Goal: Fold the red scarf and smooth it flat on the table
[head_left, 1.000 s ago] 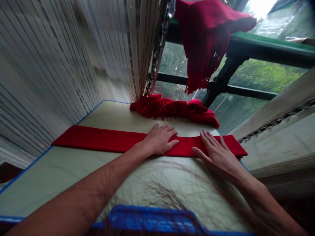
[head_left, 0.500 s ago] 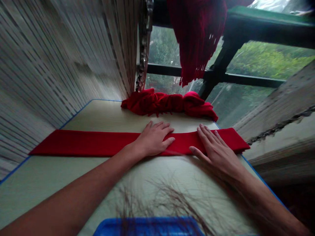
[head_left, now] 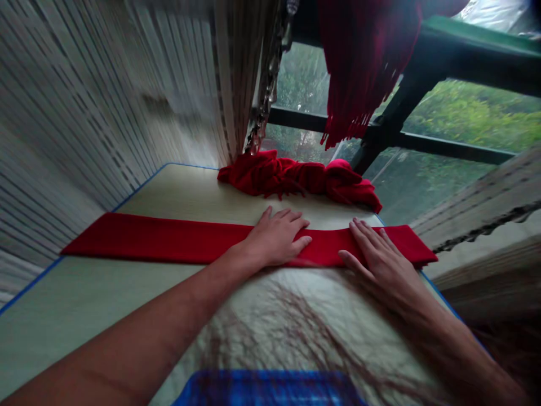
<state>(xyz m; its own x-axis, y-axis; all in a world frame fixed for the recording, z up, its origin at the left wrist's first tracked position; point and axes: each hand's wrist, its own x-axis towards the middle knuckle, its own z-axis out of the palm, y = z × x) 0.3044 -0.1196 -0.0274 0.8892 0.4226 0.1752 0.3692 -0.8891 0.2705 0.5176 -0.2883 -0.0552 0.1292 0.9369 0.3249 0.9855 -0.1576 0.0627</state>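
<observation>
A long red cloth (head_left: 164, 239), folded into a flat strip, lies across the pale table (head_left: 105, 299) from its left edge to its right. My left hand (head_left: 279, 235) rests palm down on the strip just right of its middle, fingers stretched over its far edge. Farther right, my right hand (head_left: 382, 259) lies flat on the cloth with the thumb apart and the fingers pointing away from me. Neither hand grips anything. The strip's right end reaches the table's right edge.
A crumpled red fringed scarf (head_left: 296, 176) lies along the far edge. Another red fringed scarf (head_left: 367, 73) hangs before the window. String curtains (head_left: 105, 84) line the left. A blue plastic object (head_left: 270, 389) sits at the near edge, behind blurred strands of hair.
The view has turned slightly, so most of the scene sits a little farther right. Both hands stay flat on the red cloth, in about the same places on it.
</observation>
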